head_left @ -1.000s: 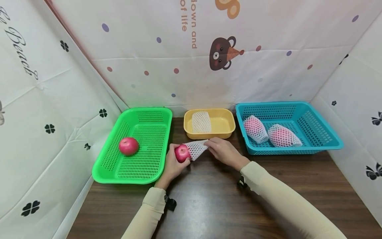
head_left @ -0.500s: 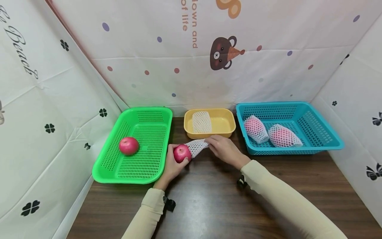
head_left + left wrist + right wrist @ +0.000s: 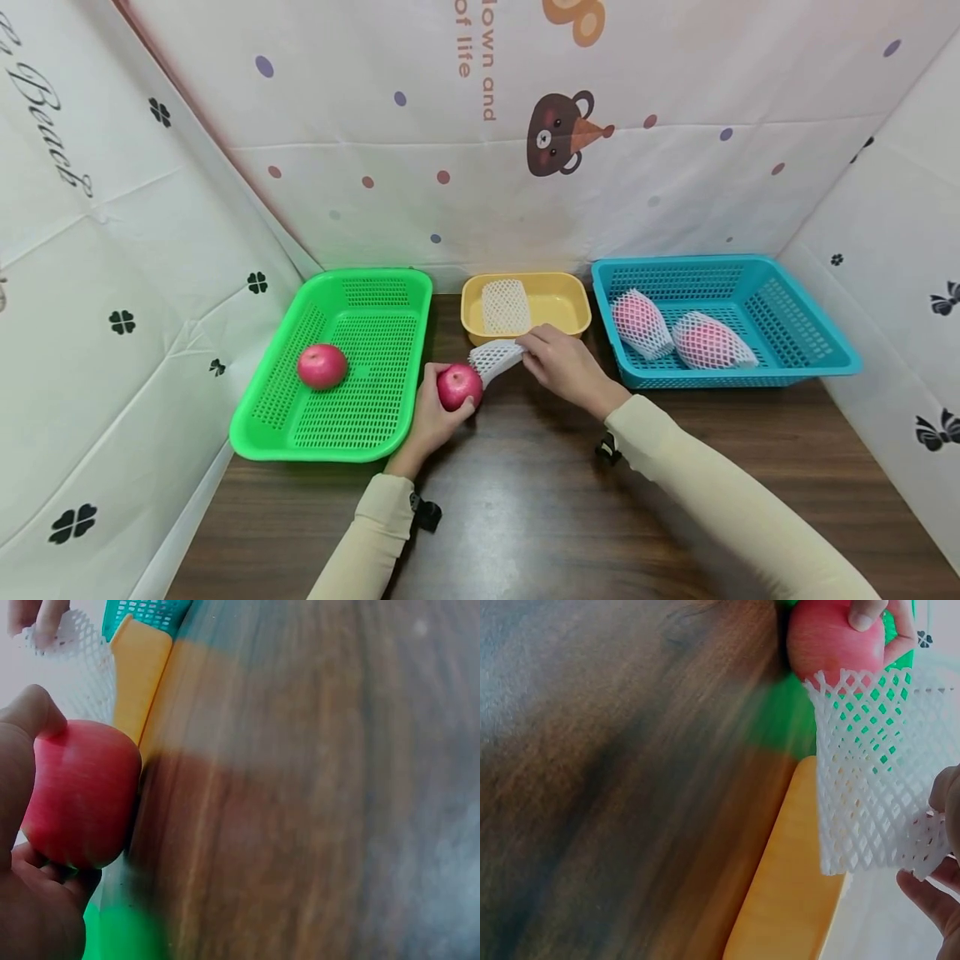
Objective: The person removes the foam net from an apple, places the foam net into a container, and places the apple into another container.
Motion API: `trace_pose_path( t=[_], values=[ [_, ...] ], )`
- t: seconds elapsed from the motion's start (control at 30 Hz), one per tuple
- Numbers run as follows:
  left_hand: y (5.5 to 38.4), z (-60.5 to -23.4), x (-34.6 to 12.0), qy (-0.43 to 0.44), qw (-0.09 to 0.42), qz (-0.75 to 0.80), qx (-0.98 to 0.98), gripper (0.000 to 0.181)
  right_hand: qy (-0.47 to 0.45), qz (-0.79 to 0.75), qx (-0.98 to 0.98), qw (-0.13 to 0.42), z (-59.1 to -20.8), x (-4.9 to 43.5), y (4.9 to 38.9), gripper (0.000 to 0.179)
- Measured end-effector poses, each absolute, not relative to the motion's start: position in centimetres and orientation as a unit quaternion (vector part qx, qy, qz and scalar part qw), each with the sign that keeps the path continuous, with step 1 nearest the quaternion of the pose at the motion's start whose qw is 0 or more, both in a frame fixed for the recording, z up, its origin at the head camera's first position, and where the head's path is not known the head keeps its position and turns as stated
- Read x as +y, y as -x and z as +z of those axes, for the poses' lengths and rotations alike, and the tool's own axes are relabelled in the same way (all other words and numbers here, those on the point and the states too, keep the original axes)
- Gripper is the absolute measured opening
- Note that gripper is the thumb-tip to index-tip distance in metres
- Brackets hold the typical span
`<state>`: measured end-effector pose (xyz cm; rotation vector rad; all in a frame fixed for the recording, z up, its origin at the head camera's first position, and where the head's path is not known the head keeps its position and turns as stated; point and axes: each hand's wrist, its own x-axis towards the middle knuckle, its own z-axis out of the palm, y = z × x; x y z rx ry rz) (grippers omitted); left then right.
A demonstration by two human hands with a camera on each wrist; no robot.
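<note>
A dark wood-grained bench carries everything, and the small oblong yellow plastic tray is the mark for places. To its right stands a large blue perforated plastic basket with two red round fruits in white foam netting; to its left, a large green perforated plastic basket with one bare, glossy red apple.

The left hand, in front of the tray and left of its middle, has its fingers curled round a second glossy red apple. The right hand, by the tray's front right, pinches the far end of a white foam-net sleeve, whose mouth lies right at that apple; whether they touch, I cannot tell. A flat white foam net lies in the tray's left part.

The step in hand looks like stripping the sleeve from the apple, nearly done. The next move would call for drawing the sleeve clear, laying it in the tray, and setting the apple in the basket to the tray's left.
</note>
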<state>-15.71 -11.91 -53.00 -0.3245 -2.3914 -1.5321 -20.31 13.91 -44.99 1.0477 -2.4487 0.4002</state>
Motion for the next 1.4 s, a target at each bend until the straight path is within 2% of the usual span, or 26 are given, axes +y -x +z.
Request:
trace_pose_path(
  t=[0.23, 0.63, 0.87, 1.2, 1.4],
  values=[
    [15.8, -53.3, -11.8, 0.111, 0.142, -0.519, -0.835, 0.062, -0.384, 0.155, -0.884, 0.217, -44.4, 13.9, 20.6, 0.016],
    [15.5, -53.3, -11.7, 0.119, 0.162, -0.517, -0.832, 0.059, -0.381, 0.145, -0.883, 0.232, -43.2, 14.2, 21.3, 0.028],
    [15.5, -53.1, -11.7, 0.112, 0.155, -0.512, -0.838, 0.058, -0.367, 0.142, -0.892, 0.222, -42.2, 14.6, 21.6, 0.043],
    [15.6, -53.2, -11.8, 0.107, 0.148, -0.502, -0.845, 0.06, -0.367, 0.139, -0.898, 0.198, -40.8, 15.2, 22.2, 0.078],
    [15.6, -53.2, -11.8, 0.106, 0.15, -0.501, -0.846, 0.059, -0.356, 0.122, -0.907, 0.19, -40.0, 15.4, 23.0, 0.071]
  ],
)
